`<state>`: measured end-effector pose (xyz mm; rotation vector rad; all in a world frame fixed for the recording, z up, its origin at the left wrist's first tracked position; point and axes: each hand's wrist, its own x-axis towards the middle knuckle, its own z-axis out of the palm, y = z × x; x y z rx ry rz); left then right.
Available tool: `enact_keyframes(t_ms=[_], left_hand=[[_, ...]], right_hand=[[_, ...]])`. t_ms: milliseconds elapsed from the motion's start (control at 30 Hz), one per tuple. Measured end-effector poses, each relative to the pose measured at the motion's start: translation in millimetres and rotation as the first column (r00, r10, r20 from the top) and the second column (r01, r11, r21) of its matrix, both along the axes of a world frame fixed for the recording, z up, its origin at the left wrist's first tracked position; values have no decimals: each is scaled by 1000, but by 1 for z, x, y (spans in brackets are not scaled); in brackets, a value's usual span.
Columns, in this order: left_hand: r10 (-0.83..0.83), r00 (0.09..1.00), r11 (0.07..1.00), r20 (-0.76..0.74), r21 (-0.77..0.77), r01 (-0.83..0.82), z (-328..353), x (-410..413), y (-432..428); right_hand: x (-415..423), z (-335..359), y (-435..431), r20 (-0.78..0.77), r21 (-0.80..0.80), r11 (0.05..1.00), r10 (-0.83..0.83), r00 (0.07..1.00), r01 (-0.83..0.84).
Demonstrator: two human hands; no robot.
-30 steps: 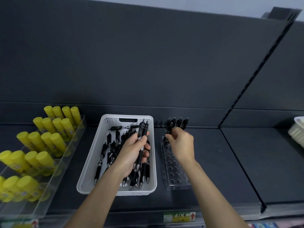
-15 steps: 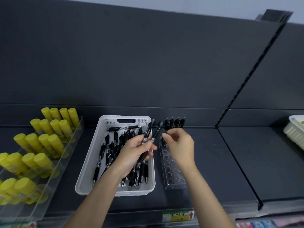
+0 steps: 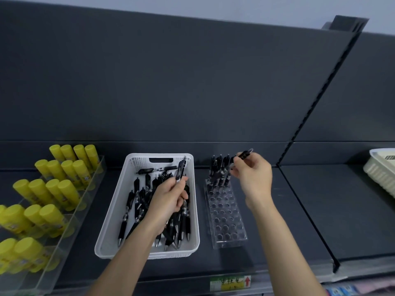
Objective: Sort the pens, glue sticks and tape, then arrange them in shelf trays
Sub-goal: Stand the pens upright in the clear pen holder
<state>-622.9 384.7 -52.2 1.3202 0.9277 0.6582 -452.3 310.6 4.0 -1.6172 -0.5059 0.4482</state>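
A white basket (image 3: 111, 221) on the dark shelf holds several loose black pens. Over it, my left hand (image 3: 168, 195) grips one black pen (image 3: 180, 168) upright, with more pens hidden beneath the palm. To the right stands a clear pen holder (image 3: 229, 227) with rows of round holes; several black pens (image 3: 218, 167) stand in its far row. My right hand (image 3: 253, 178) pinches another black pen (image 3: 243, 155) above that far row, tilted to the right.
Yellow glue sticks (image 3: 53, 189) stand in rows in a clear stepped tray (image 3: 70, 223) at the left. A white tray (image 3: 380, 174) sits on the neighbouring shelf bay at the far right, past a black divider (image 3: 307, 212). A price label (image 3: 229, 283) hangs on the shelf's front edge.
My right hand took a pen from my left hand's bunch and carried it right, above the holder's far row. My left hand stays over the basket with one pen sticking up.
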Motion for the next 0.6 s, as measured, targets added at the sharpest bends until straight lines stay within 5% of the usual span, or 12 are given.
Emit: enact_keyframes(t_ms=[200, 600], left_hand=[[52, 999, 997, -7, -49, -52, -1, 3, 3], [-2, 1000, 998, -13, 59, 2, -5, -1, 2]], right_hand=[[6, -10, 10, 501, -277, 960, 117, 858, 31], [1, -33, 18, 542, -509, 859, 370, 754, -55]])
